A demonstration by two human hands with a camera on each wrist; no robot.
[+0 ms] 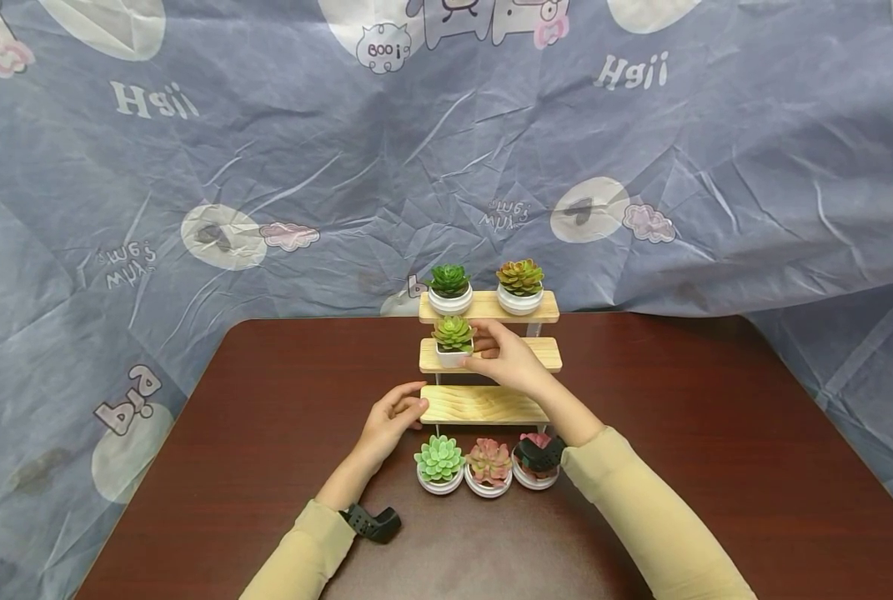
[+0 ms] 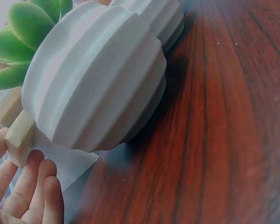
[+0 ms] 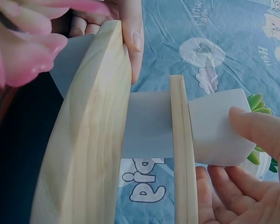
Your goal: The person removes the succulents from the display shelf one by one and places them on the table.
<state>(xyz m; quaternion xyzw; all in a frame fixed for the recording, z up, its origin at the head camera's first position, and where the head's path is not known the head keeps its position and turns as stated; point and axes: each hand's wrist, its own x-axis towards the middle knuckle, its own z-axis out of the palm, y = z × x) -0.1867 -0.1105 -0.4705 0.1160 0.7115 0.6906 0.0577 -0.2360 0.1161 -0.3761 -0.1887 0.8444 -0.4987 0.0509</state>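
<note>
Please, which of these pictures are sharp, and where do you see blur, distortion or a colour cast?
Head view: sharp and evenly lit, but the wide lens bends the table edge. Left wrist view: the white ribbed pot is very close, soft and washed out. Right wrist view: bluish cast; the pink leaves at the top left are blurred, while the wooden shelf stays fairly clear.

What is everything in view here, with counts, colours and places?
Three-tier wooden shelf stand: one, pale wood, table centre.
Potted succulents on top tier: two, dark green and green-orange, white round pots.
Square-potted succulent: one, green, white pot, middle tier.
Potted succulents on table: three, light green, pink-green, pink, before the stand.
Table: one, dark red-brown wood.
Backdrop cloth: one, blue-grey, printed.
Left hand: touches the bottom tier's left end.
Right hand: holds the square pot.
</note>
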